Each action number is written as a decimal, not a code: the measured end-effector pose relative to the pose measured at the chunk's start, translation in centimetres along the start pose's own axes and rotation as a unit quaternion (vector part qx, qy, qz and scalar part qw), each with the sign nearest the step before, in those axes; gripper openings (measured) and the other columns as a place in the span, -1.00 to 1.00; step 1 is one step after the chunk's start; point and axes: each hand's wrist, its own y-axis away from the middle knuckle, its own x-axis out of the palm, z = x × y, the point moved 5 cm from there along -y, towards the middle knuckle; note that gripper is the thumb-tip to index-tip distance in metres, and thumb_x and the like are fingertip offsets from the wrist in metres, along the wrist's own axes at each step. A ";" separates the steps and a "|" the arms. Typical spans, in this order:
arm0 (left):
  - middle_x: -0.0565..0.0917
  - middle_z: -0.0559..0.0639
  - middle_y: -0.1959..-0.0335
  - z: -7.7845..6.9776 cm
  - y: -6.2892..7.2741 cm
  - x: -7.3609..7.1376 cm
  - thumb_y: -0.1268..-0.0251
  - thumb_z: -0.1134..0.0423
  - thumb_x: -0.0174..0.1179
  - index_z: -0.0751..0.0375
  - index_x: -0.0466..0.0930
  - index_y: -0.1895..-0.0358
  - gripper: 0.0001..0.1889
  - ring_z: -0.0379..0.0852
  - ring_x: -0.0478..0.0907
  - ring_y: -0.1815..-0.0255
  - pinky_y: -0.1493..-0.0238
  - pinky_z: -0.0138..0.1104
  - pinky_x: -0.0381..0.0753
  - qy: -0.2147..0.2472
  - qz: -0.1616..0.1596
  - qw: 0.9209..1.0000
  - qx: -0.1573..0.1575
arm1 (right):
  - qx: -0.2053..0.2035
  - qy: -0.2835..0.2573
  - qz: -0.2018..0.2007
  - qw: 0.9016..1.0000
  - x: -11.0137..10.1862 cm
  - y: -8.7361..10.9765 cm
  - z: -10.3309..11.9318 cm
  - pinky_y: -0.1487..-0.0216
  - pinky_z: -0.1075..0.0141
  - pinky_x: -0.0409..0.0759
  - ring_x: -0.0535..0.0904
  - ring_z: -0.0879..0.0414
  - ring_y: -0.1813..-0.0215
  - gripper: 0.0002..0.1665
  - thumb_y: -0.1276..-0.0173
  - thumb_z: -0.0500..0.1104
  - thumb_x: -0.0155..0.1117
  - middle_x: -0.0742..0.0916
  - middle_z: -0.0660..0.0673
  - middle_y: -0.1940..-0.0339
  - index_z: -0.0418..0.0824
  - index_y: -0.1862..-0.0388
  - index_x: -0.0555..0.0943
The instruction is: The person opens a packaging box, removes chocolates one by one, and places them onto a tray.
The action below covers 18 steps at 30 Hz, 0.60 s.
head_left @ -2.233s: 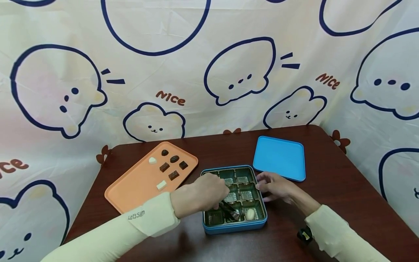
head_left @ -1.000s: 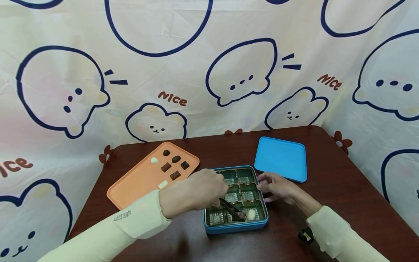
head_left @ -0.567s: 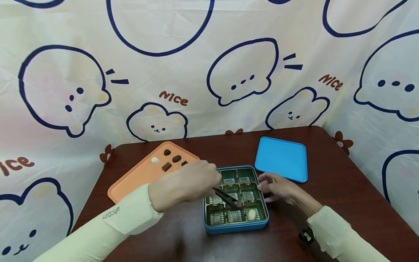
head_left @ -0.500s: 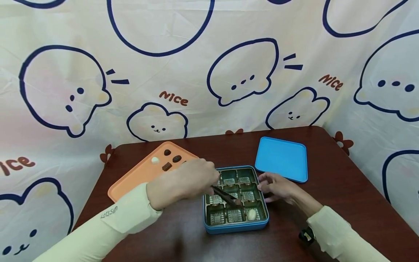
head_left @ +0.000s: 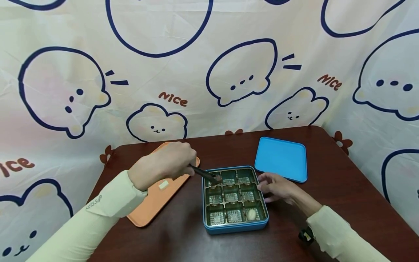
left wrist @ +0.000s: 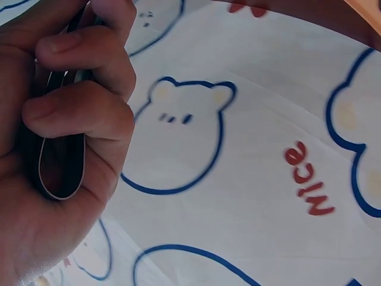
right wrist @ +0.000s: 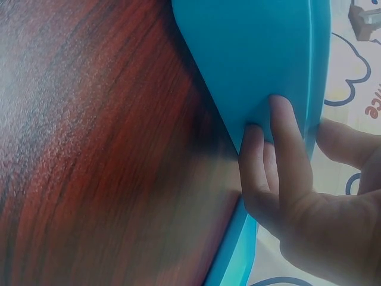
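My left hand [head_left: 165,160] grips black tongs [head_left: 203,174], their bent end lying in the palm in the left wrist view. The tong tips, with a small brownish piece [head_left: 217,178] at them, are over the back left compartment of a blue box [head_left: 235,230]. Inside the box is a gold divided insert, with one rounded white chocolate [head_left: 251,214] in the front right compartment. My right hand [head_left: 278,187] rests with loosely bent fingers against the box's right side; the right wrist view shows fingertips [right wrist: 281,107] on its wall.
An orange tray [head_left: 147,214] lies left of the box, partly hidden by my left arm; a white chocolate block [head_left: 163,185] shows on it. A flat blue lid [head_left: 280,158] lies behind my right hand. A patterned cloth [head_left: 229,72] hangs beyond the brown table [head_left: 327,160].
The left hand has moved left and away with the tongs, their tips passing from the front middle compartment to the back left one. The right hand and box have stayed put.
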 end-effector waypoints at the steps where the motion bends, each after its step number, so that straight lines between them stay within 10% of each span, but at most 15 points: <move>1: 0.58 -0.20 0.65 0.5 0.0 0.0 -0.23 0.12 0.40 -0.02 0.66 0.64 -0.72 -0.25 0.46 0.64 0.55 -0.39 0.45 0.001 0.003 1.000 -0.004 | 0.000 0.001 0.000 1.000 0.0 0.0 0.0 0.14 0.10 0.71 0.60 -0.05 -0.02 -0.43 -0.47 -0.26 0.17 0.54 -0.34 -0.12 -0.40 -0.37 0.26; 18: 0.59 -0.13 0.65 9.2 0.5 2.3 -0.26 0.15 0.38 0.05 0.70 0.59 -0.75 -0.21 0.41 0.63 0.58 -0.39 0.38 0.017 0.061 0.992 -0.106 | 0.003 0.000 -0.005 1.000 0.1 0.0 0.1 0.17 0.11 0.71 0.61 -0.04 0.02 -0.44 -0.46 -0.26 0.18 0.55 -0.33 -0.08 -0.40 -0.35 0.28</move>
